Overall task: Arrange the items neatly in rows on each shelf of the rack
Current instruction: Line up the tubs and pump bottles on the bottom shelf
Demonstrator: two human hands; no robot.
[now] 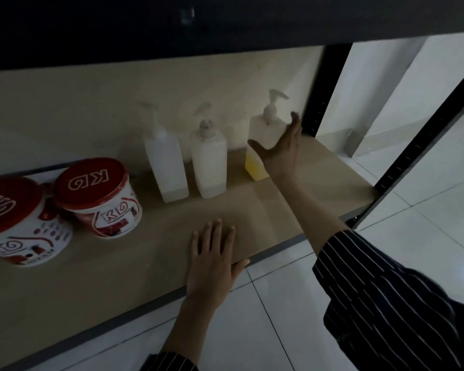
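The pump bottle with yellow liquid [257,129] stands upright at the back of the shelf [252,210], right of centre in the frame and the last of three. The middle bottle [209,164] and the left bottle [166,170] stand in a loose line beside it, with an uneven gap before the yellow one. My right grip [281,148] is spread open in front of that bottle, thumb across its face and fingers up by its shoulder. I cannot tell whether it touches. My left grip [212,258] lies flat and open on the shelf's front edge, holding nothing.

Two red-lidded buckets [102,199] sit at the left of the frame, tilted toward me by the lens or by their footing. I cannot say which.

I judge the risk to be tipping. The yellow bottle looks nearly empty, so it is light and tall, and a push high on its body could topple it into the middle bottle. A wide sweep could drive it toward the open right end of the shelf, above the tiled floor [386,236]. Dim light makes contact hard to read.
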